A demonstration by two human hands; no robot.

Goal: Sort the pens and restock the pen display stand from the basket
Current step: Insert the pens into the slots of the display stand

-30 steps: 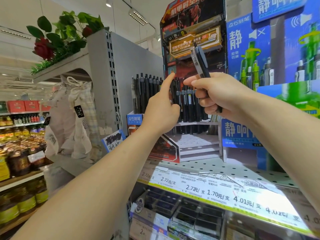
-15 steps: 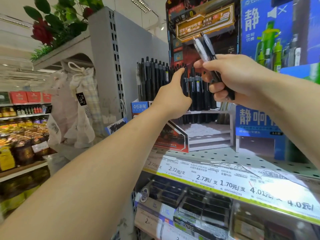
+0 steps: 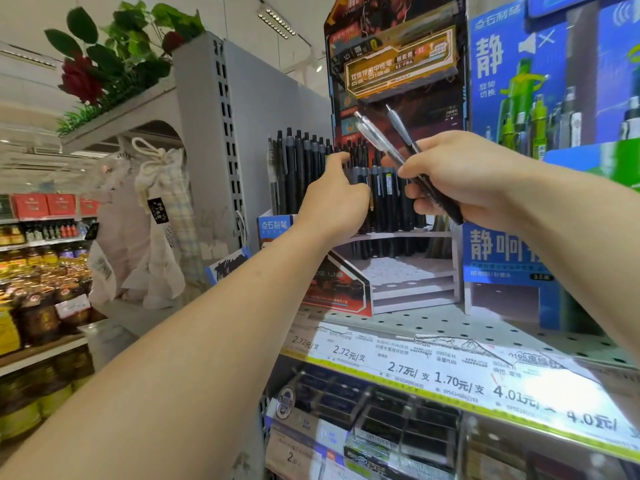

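Right grip: my right hand [image 3: 460, 178] is curled round a small bundle of loose pens [image 3: 398, 147], clamped at mid-barrel, their clicker ends fanned up and to the left so I can see which is which.
Left grip: my left hand [image 3: 334, 195] reaches into the standing pens [image 3: 301, 174] on the upper tier; thumb up against the tops, fingers hidden behind the barrels. I cannot tell whether they pinch one or only push the row aside.
Why held so: I judge the left hand is parting or steadying the row to open a slot, while the right keeps the next pens just beside it, ready to feed in.
Pen display stand: pen display stand [image 3: 398, 237], dark red and orange card, sits on the perforated shelf [image 3: 450, 323]; its upper tier is packed with black pens upright, its lower white steps [image 3: 408, 275] are bare.
Basket: not in view, so I cannot say how much stock is left.
Neighbours: blue display box [image 3: 502, 258] just beside the stand on the right; price label strip [image 3: 450, 379] along the shelf edge below.
Stage: mid-restock by my reading, bundle not yet placed.
Risk: fanned pens could slip from the bundle or knock a standing pen over.
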